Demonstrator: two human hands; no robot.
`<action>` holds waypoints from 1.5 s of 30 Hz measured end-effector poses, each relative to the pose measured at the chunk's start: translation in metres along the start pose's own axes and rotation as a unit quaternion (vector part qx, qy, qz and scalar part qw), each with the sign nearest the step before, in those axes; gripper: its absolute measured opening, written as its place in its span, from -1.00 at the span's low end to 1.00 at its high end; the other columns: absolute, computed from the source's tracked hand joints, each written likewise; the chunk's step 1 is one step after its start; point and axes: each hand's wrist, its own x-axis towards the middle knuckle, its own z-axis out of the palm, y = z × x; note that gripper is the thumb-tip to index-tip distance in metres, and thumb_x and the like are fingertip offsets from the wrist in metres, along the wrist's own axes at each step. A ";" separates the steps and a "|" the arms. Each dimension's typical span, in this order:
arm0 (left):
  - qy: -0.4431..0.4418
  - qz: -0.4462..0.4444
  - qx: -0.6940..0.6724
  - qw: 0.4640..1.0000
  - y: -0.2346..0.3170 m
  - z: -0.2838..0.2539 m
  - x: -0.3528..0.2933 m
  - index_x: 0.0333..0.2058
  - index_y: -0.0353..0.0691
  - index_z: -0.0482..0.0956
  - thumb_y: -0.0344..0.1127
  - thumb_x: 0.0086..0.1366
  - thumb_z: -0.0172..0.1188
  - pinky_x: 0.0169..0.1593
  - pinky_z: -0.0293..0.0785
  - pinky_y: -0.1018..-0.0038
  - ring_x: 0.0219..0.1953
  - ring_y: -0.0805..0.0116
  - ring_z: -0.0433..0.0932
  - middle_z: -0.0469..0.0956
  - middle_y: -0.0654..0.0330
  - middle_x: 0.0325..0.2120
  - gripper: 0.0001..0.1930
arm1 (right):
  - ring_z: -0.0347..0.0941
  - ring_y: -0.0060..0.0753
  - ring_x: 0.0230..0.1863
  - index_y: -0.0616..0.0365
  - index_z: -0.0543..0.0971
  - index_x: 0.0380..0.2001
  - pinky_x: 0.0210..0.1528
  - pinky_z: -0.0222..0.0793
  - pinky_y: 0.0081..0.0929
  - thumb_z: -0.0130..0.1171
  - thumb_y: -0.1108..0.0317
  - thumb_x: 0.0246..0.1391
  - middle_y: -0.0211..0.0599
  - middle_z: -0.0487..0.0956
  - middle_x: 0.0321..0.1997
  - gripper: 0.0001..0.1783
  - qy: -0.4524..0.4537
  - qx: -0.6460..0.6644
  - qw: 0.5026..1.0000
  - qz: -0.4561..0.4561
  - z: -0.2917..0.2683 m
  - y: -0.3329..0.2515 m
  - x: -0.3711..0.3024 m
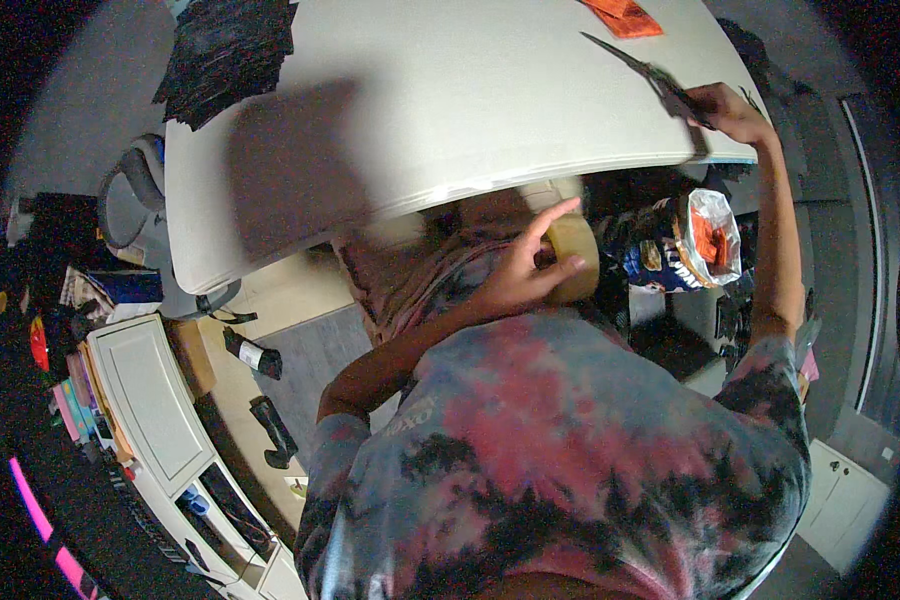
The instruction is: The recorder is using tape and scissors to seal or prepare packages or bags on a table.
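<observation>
My right hand is closed around the handles of a pair of scissors above the right side of the white table. The blades point to the far left and look nearly together. Just below the table's near edge, my left hand has its index finger and thumb stretched apart. A yellowish rounded thing is right beside those fingers; its kind is unclear, and I cannot tell whether they touch it. Orange flat pieces lie at the table's far right.
Ragged black sheets cover the far left corner. A dark blue bag with a white inside holds orange pieces, right of my lap. To the left are a grey chair, a white cabinet and black boots on the floor.
</observation>
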 end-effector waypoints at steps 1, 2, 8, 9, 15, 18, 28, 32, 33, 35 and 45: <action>-0.005 -0.010 -0.014 1.000 0.000 0.000 0.001 0.40 -0.19 0.08 -0.39 0.37 0.23 0.22 0.40 0.35 0.18 0.35 0.42 0.33 0.12 0.23 -0.29 | 0.50 -0.58 -0.24 0.25 0.60 0.04 -0.17 0.47 -0.51 0.40 0.43 -0.03 -0.41 0.64 -0.20 -0.50 0.025 -0.047 0.999 0.008 0.003 0.016 0.008; -0.014 -0.021 -0.026 0.999 0.001 0.001 0.004 0.40 -0.20 0.09 -0.39 0.37 0.23 0.23 0.38 0.35 0.19 0.35 0.40 0.32 0.11 0.23 -0.29 | 0.59 -0.30 -0.05 0.20 0.56 0.10 0.08 0.49 -0.36 0.31 0.49 -0.01 -0.19 0.63 0.03 -0.48 0.120 -0.076 0.990 -0.006 0.008 0.071 0.018; 0.020 0.026 0.025 0.999 0.000 -0.005 0.002 0.39 -0.26 0.09 -0.34 0.39 0.21 0.27 0.32 0.33 0.24 0.32 0.35 0.30 0.10 0.26 -0.31 | 0.58 -0.18 -0.03 0.22 0.63 -0.04 0.09 0.45 -0.31 0.23 0.46 0.09 -0.10 0.64 -0.04 -0.67 0.223 -0.200 0.949 -0.094 0.051 -0.038 0.015; 0.025 0.027 0.024 0.999 0.003 -0.006 0.002 0.39 -0.26 0.09 -0.34 0.39 0.21 0.27 0.32 0.33 0.24 0.32 0.35 0.30 0.10 0.26 -0.31 | 0.59 -0.34 -0.08 0.24 0.65 -0.08 0.02 0.45 -0.41 0.23 0.43 0.14 -0.18 0.67 -0.13 -0.72 0.186 -0.108 0.974 -0.077 0.068 -0.079 0.002; 0.023 0.019 -0.038 0.999 0.003 -0.001 0.005 0.37 -0.24 0.15 -0.33 0.35 0.27 0.21 0.38 0.40 0.19 0.38 0.39 0.31 0.11 0.28 -0.31 | 0.60 -0.37 -0.23 0.25 0.69 -0.22 -0.10 0.48 -0.42 0.32 0.27 0.16 -0.18 0.70 -0.26 -0.75 0.029 0.085 0.976 -0.199 0.155 -0.128 -0.034; 0.026 0.003 -0.028 0.999 0.007 0.000 0.005 0.36 -0.24 0.16 -0.34 0.36 0.26 0.20 0.38 0.40 0.16 0.38 0.41 0.33 0.13 0.25 -0.33 | 0.56 -0.49 -0.27 0.25 0.69 -0.28 -0.13 0.46 -0.46 0.35 0.26 0.14 -0.25 0.70 -0.33 -0.75 -0.004 0.136 0.980 -0.145 0.162 -0.127 -0.037; 0.020 0.030 -0.034 0.999 0.011 0.001 0.009 0.36 -0.25 0.16 -0.37 0.36 0.24 0.19 0.40 0.38 0.16 0.39 0.41 0.33 0.12 0.25 -0.34 | 0.52 -0.60 -0.27 0.23 0.70 -0.33 -0.11 0.44 -0.52 0.37 0.34 0.11 -0.39 0.67 -0.38 -0.84 -0.019 0.277 0.955 -0.104 0.171 -0.113 -0.030; 0.029 0.048 -0.005 0.998 0.007 0.000 0.009 0.36 -0.26 0.15 -0.38 0.33 0.28 0.19 0.40 0.39 0.14 0.38 0.45 0.33 0.09 0.24 -0.30 | 0.50 -0.62 -0.28 0.23 0.70 -0.35 -0.14 0.44 -0.51 0.38 0.35 0.09 -0.40 0.67 -0.37 -0.84 -0.013 0.269 0.959 -0.094 0.171 -0.113 -0.030; 0.028 0.048 -0.006 0.998 0.008 0.000 0.009 0.36 -0.26 0.15 -0.38 0.33 0.28 0.19 0.40 0.39 0.14 0.38 0.45 0.33 0.09 0.24 -0.30 | 0.50 -0.62 -0.28 0.23 0.70 -0.35 -0.14 0.44 -0.51 0.38 0.35 0.09 -0.40 0.67 -0.37 -0.84 -0.012 0.269 0.959 -0.093 0.170 -0.113 -0.030; -0.003 0.028 -0.029 0.999 0.010 0.000 0.009 0.38 -0.21 0.11 -0.34 0.25 0.37 0.15 0.44 0.39 0.10 0.37 0.49 0.36 0.07 0.22 -0.19 | 0.49 -0.63 -0.28 0.24 0.69 -0.39 -0.18 0.43 -0.51 0.38 0.35 0.10 -0.39 0.68 -0.37 -0.84 0.009 0.252 0.963 -0.096 0.170 -0.112 -0.033; 0.114 -0.162 -0.100 0.975 -0.021 0.000 0.033 0.26 -0.18 0.18 -0.28 0.10 0.53 -0.03 0.56 0.38 -0.09 0.35 0.56 0.51 0.10 -0.09 -0.16 | 0.54 -0.20 -0.35 0.19 0.65 -0.53 -0.21 0.42 -0.35 0.40 0.49 -0.13 -0.24 0.60 -0.46 -0.91 0.193 -0.022 0.937 -0.289 0.118 -0.193 -0.107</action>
